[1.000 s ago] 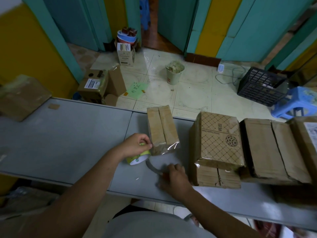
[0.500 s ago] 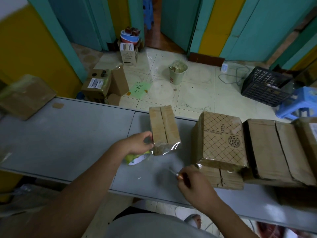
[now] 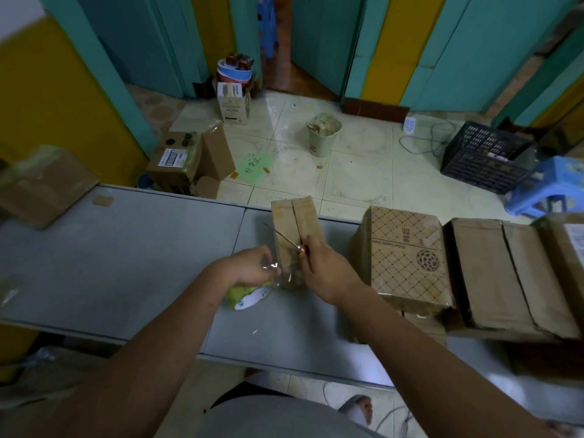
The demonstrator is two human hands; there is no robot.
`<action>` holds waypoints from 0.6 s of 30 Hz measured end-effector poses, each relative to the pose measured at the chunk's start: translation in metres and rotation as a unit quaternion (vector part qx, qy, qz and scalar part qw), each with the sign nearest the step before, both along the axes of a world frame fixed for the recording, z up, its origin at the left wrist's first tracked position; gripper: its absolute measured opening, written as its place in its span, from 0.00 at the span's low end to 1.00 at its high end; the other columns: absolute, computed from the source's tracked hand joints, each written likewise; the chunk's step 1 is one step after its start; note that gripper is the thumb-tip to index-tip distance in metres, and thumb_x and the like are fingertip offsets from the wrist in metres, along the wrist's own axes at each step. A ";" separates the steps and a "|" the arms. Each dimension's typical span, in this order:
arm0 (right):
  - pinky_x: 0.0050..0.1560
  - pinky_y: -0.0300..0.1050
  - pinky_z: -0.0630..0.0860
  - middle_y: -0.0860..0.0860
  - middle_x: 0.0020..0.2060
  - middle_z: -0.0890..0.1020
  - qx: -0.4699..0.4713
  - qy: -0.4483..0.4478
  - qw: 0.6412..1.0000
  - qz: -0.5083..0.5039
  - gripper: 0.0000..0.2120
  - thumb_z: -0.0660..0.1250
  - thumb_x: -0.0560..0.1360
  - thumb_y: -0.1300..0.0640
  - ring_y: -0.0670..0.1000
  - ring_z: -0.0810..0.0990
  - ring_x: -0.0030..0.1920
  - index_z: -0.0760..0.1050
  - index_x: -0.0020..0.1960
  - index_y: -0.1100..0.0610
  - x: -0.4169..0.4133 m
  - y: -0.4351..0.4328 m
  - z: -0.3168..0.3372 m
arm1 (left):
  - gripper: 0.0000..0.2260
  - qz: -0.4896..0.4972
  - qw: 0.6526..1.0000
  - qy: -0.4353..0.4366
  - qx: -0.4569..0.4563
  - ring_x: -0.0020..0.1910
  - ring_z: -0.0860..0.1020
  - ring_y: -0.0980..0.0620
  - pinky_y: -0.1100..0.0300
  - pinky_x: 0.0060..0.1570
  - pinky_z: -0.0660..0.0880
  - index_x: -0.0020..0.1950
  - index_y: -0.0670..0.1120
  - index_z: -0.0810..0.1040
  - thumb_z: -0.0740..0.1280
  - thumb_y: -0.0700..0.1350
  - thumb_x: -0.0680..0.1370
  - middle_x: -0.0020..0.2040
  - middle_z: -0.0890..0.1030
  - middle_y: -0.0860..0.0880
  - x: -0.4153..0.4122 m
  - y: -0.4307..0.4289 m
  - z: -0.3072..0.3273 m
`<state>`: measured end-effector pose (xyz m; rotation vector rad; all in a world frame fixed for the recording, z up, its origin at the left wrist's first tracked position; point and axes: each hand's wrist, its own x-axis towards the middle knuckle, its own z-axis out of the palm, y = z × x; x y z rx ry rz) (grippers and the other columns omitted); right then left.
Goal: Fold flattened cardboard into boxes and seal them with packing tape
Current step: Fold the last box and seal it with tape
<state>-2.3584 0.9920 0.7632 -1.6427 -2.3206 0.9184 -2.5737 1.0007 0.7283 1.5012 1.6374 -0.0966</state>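
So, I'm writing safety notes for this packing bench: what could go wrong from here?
1. The right hand holds a thin metal blade close to the left hand, which pinches the clear packing tape; a slip could nick those fingers.
2. The blade crosses the small brown cardboard box, so it might score the cardboard.
3. The tape looks crinkled at the pinch and may stick to itself.

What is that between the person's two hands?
The head view shows the near end of the small cardboard box, with a crinkled strip of clear tape that the left hand pinches. The right hand holds a thin blade over it.
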 end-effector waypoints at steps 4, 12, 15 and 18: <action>0.53 0.60 0.80 0.58 0.55 0.82 0.021 0.006 1.000 -0.006 0.14 0.53 0.87 0.50 0.58 0.82 0.50 0.68 0.69 0.55 0.002 -0.002 -0.004 | 0.21 0.015 0.999 0.027 -0.013 0.48 0.79 0.52 0.58 0.41 0.70 0.54 0.51 0.77 0.67 0.69 0.79 0.50 0.81 0.48 -0.005 -0.003 -0.007; 0.52 0.57 0.81 0.55 0.54 0.81 0.035 0.026 0.999 -0.015 0.14 0.53 0.88 0.49 0.54 0.82 0.48 0.69 0.68 0.53 0.007 -0.002 -0.004 | 0.24 0.026 0.998 -0.048 -0.001 0.46 0.80 0.53 0.56 0.45 0.73 0.47 0.52 0.77 0.64 0.73 0.79 0.46 0.81 0.51 -0.013 -0.019 -0.012; 0.52 0.57 0.81 0.55 0.56 0.82 0.047 0.033 0.998 -0.024 0.15 0.54 0.87 0.49 0.54 0.82 0.50 0.69 0.70 0.52 0.011 -0.002 -0.005 | 0.12 0.061 0.987 -0.147 0.001 0.57 0.82 0.51 0.50 0.58 0.80 0.54 0.59 0.80 0.68 0.65 0.81 0.59 0.83 0.51 -0.022 -0.028 -0.014; 0.53 0.54 0.81 0.55 0.58 0.81 0.054 0.038 0.998 -0.008 0.17 0.54 0.87 0.48 0.52 0.82 0.51 0.67 0.73 0.51 0.012 -0.002 -0.006 | 0.04 0.079 0.977 -0.198 -0.007 0.57 0.83 0.50 0.45 0.62 0.79 0.52 0.65 0.80 0.69 0.62 0.81 0.57 0.84 0.52 -0.028 -0.037 -0.016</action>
